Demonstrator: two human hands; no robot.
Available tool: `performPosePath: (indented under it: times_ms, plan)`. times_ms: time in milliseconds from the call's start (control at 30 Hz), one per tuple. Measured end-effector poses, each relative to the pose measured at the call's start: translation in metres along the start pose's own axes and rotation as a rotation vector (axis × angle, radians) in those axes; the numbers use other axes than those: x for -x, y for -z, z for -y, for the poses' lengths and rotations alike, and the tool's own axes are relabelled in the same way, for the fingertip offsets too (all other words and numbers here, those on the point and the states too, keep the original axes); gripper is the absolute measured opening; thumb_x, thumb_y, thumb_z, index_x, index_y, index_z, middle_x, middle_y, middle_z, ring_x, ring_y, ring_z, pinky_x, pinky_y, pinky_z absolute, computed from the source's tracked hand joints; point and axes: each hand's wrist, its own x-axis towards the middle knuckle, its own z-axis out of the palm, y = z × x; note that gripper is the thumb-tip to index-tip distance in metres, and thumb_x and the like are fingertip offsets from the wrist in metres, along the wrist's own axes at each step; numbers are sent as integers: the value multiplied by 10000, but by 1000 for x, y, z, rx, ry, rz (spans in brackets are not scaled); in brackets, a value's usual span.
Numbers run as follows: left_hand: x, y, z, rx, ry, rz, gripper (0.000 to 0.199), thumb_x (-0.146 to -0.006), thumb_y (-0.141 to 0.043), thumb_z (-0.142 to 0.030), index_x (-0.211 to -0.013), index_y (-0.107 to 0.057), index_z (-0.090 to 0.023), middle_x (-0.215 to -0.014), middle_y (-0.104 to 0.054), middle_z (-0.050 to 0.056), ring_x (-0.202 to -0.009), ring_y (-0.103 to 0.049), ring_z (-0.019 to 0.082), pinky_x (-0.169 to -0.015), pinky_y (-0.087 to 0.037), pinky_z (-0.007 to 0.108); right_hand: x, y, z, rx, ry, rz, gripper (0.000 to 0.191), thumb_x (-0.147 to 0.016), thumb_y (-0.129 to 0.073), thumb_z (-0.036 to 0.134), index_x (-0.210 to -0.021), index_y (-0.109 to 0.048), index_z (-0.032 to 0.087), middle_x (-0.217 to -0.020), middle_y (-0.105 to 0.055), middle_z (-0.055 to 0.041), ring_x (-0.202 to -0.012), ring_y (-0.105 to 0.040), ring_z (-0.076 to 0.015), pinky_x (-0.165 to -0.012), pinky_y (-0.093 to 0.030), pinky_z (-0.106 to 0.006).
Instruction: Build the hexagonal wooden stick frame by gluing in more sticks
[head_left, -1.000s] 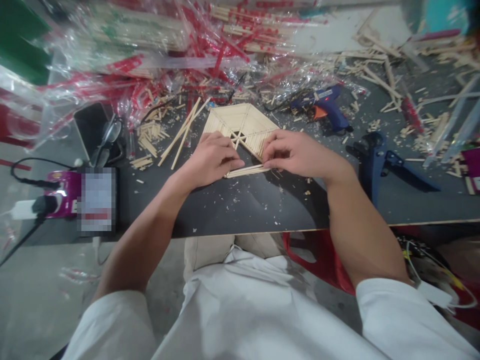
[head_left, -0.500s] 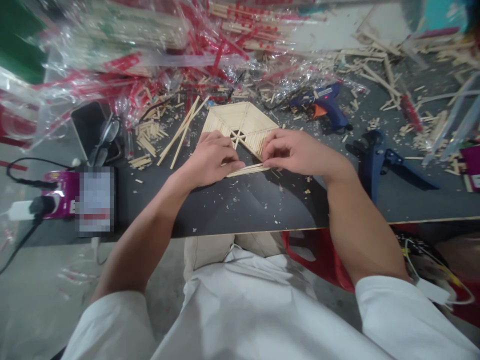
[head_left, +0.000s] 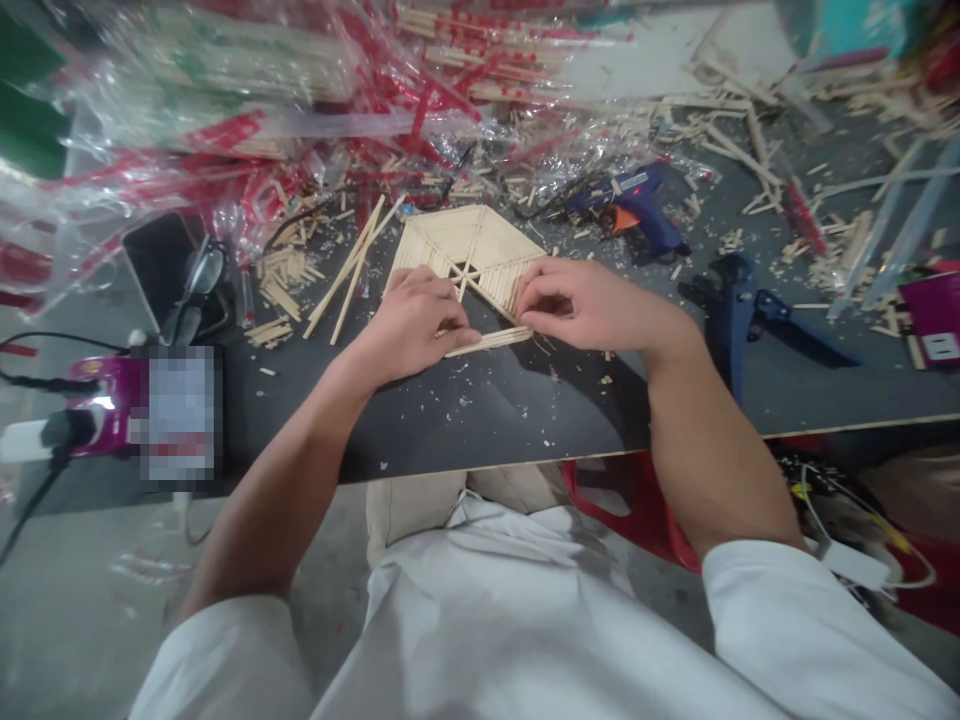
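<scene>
A hexagonal panel of pale wooden sticks (head_left: 480,232) lies on the dark table, with spokes meeting near its middle and a gap in the side toward me. Several wooden sticks (head_left: 489,341) lie across that near side. My left hand (head_left: 416,318) is closed at their left end, thumb against the sticks, its other fingers over the panel's left part. At the right end, my right hand (head_left: 566,305) pinches the same sticks between thumb and fingers, beside the panel's right edge. The fingertips are partly hidden.
Loose long sticks (head_left: 352,268) and short offcuts (head_left: 289,280) lie to the left. A blue glue gun (head_left: 637,212) and a blue cutter (head_left: 742,325) lie to the right. Plastic-wrapped bundles (head_left: 247,80) fill the back. A phone (head_left: 184,410) and glasses (head_left: 202,275) are at the left.
The whole view has shifted slightly, moving the scene left in the picture. Both hands keep nearly the same hold on the sticks at the panel's near side.
</scene>
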Motion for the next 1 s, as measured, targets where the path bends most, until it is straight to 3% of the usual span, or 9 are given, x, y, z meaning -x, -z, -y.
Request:
performPosePath:
  times_ms: [300,433,633,867,1000]
  plan:
    - [-1,-2,2,-8,-24,-3,281,-982,-703,-434,-850,-812,-212,-846,-692,54,-997,-588,271,-1010,-385,494,-1,-5,2,17,-58,-23,66,-889,-714,287,-852,-706,233,-1039,-668,-70,-898,-636,-222,-809,-520,-407]
    - [-1,-3,3,-22,-30,-6,290,-980,-700,-432,-826,-797,-205,-845,-689,54,-998,-586,267,-998,-390,481,5,-13,10,141,-175,-136,64,-891,-735,244,-834,-719,220,-1010,-644,-76,-865,-635,-222,-837,-527,-422]
    - [-3,-3,5,-2,-20,8,300,-972,-695,-441,-814,-796,-208,-837,-687,47,-978,-581,254,-991,-389,481,20,-35,14,85,-260,-340,97,-919,-718,225,-827,-691,211,-962,-652,-72,-842,-664,-217,-842,-554,-418]
    - [-3,-4,7,2,-28,-11,293,-973,-696,-442,-823,-810,-218,-822,-674,51,-989,-586,260,-1000,-385,480,21,-42,23,124,-327,-350,143,-924,-716,205,-805,-638,214,-960,-666,-80,-868,-682,-228,-833,-552,-411]
    - [-5,-1,6,24,0,31,282,-965,-719,-447,-846,-825,-215,-846,-687,56,-1005,-595,268,-1022,-369,486,23,-43,20,119,-339,-362,121,-947,-724,245,-919,-607,231,-994,-726,-76,-905,-697,-245,-819,-528,-416]
